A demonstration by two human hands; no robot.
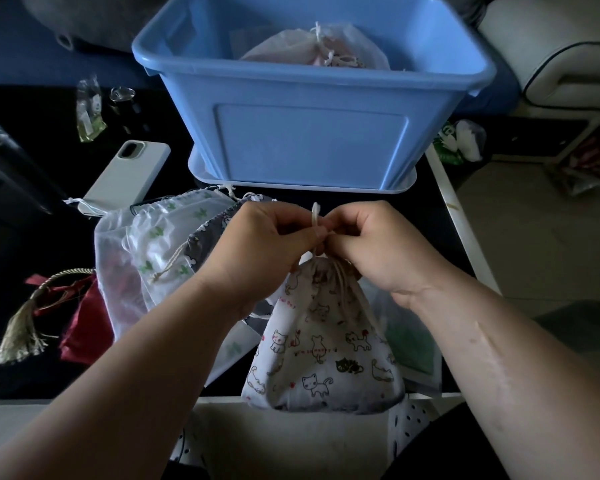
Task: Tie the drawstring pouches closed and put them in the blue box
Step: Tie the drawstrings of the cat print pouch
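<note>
The cat-print pouch (pixel 323 344) bears tiny red lettering, partly reading "ful Day"; otherwise illegible

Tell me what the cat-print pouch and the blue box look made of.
The cat-print pouch looks like woven cotton: matte, soft folds gathered at the neck. The blue box is probably moulded plastic: smooth, slight sheen, rigid rim, recessed side panel.

Cat-print pouch (pixel 323 344) upright, neck cinched; blue box (pixel 309 133) behind holds sheer pouch (pixel 291 46), seemingly tied.
</note>
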